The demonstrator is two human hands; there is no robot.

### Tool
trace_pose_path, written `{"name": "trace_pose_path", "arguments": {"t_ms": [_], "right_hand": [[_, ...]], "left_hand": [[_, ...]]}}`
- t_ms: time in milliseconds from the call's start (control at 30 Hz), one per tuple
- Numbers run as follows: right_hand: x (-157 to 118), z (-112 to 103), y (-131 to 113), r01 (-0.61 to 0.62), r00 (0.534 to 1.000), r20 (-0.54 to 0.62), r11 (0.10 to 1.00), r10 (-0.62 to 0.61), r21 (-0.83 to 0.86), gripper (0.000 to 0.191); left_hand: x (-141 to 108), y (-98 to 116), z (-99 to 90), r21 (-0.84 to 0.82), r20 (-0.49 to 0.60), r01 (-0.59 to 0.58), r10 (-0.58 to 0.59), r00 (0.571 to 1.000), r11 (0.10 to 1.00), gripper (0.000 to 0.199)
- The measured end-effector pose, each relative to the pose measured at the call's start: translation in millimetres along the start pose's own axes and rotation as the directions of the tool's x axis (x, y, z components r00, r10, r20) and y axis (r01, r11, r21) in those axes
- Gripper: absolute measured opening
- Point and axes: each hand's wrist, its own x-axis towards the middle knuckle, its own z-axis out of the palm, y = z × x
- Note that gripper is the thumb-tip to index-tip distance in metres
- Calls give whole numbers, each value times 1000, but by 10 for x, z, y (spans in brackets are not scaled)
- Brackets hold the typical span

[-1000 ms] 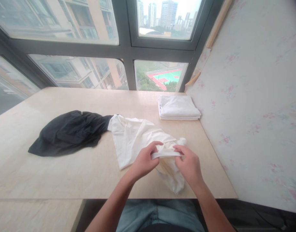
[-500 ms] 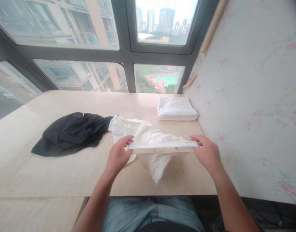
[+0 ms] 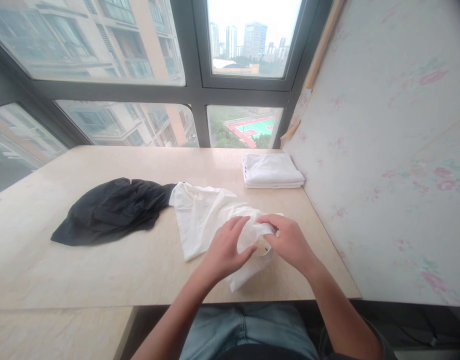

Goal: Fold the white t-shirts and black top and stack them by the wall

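Observation:
A white garment (image 3: 203,212), probably a shirt, lies rumpled on the wooden table, its near end lifted toward me. My right hand (image 3: 288,240) pinches the garment's banded edge between thumb and fingers. Just left of it, my left hand (image 3: 230,247) is at the same end with thumb and fingers spread apart, and I see no cloth gripped in it. Below my hands, part of the white cloth hangs down to the table near its front edge. At the garment's far left end, a black cloth (image 3: 113,212) touches it, lying in a crumpled heap.
A neat stack of folded white cloth (image 3: 273,171) rests at the back right, near the flowered wall (image 3: 395,150). Windows in grey frames (image 3: 198,92) rise behind the table (image 3: 31,265). The table's front edge runs close to my lap.
My hands have come together from wide apart. My left hand has let go of the banded edge, which was stretched between both hands and now bends loosely at my right hand.

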Motion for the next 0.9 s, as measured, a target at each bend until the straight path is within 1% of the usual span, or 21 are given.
{"name": "trace_pose_path", "arguments": {"t_ms": [67, 133, 167, 233, 300, 367, 433, 533, 600, 633, 667, 733, 833, 900], "right_hand": [[-19, 82, -39, 49, 999, 18, 998, -48, -26, 34], [-45, 132, -36, 84, 996, 5, 993, -84, -80, 31], [-59, 142, -18, 94, 995, -24, 989, -98, -118, 32], [-90, 138, 48, 89, 986, -120, 974, -115, -207, 36], [-125, 112, 150, 45, 972, -209, 959, -106, -280, 42], [-163, 73, 280, -16, 969, -239, 948, -64, -317, 45], [-205, 18, 421, -77, 974, -225, 941, 1, -329, 45], [-250, -109, 588, -180, 972, -201, 930, 118, -322, 46], [-238, -231, 622, -237, 965, -170, 937, 198, -256, 42], [-212, -302, 609, -249, 965, -130, 948, 226, -199, 39], [-170, -377, 576, -249, 967, -84, 960, 240, -130, 36], [-35, -534, 464, -225, 974, -24, 974, 225, 5, 31], [281, -776, 209, -160, 984, -61, 978, 170, 136, 27], [525, -944, -28, -106, 988, -90, 974, 126, 202, 27]], "left_hand": [[132, 136, 78, -6, -51, -46, 46, 998, 999, 59], [251, 220, 133, 44, -58, -47, 50, 997, 998, 56], [301, 244, 148, 84, -43, -41, 45, 998, 996, 52], [379, 265, 137, 161, -20, -30, 33, 999, 987, 42], [436, 259, 58, 197, -50, -21, 32, 998, 980, 39], [480, 225, -102, 193, -124, -11, 36, 992, 981, 40], [510, 163, -336, 187, -227, 11, 32, 973, 982, 37], [514, 38, -759, 223, -395, 95, 1, 919, 970, 30], [486, -43, -1024, 259, -455, 170, -35, 890, 951, 29], [467, -76, -1139, 273, -461, 203, -57, 885, 940, 31], [448, -104, -1241, 280, -448, 223, -79, 891, 934, 33], [421, -140, -1412, 239, -392, 210, -103, 914, 948, 35], [438, -140, -1647, 4, -332, 166, -156, 930, 986, 26], [497, -82, -1836, -132, -301, 198, -230, 925, 971, 20]]}}
